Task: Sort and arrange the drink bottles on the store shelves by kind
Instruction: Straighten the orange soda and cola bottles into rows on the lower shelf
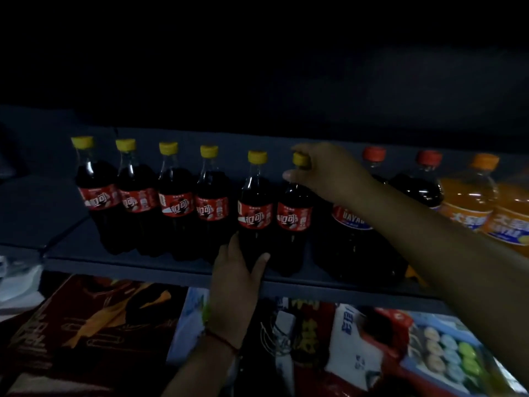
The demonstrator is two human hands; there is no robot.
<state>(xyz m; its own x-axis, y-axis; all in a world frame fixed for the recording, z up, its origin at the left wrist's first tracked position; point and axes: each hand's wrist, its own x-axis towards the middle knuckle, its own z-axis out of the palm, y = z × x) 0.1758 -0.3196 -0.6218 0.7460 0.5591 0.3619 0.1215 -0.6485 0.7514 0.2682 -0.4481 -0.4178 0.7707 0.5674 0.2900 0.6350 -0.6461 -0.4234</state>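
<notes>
Six yellow-capped cola bottles stood in a row on the dark shelf (pixel 160 269), labels facing out. The right hand (pixel 329 170) reached in from the right and pinched the cap of the sixth bottle (pixel 293 222), the rightmost of the row, probably to steady its top. The left hand (pixel 237 270) came up from below with fingers curled round the base of the fifth bottle (pixel 254 216), thumb on its right side, apparently to nudge it into line with its neighbour. The two bottles stood just beside each other, near the shelf's front edge. To the right stood larger red-capped cola bottles (pixel 353 222), then orange soda bottles (pixel 469 196) at the far right, so kinds already sat in separate groups. The grips low and high suggested alignment of the row rather than removal. Below the shelf lay printed cartons (pixel 94 325) and packets (pixel 446 351), their contents unclear in the dim light.
</notes>
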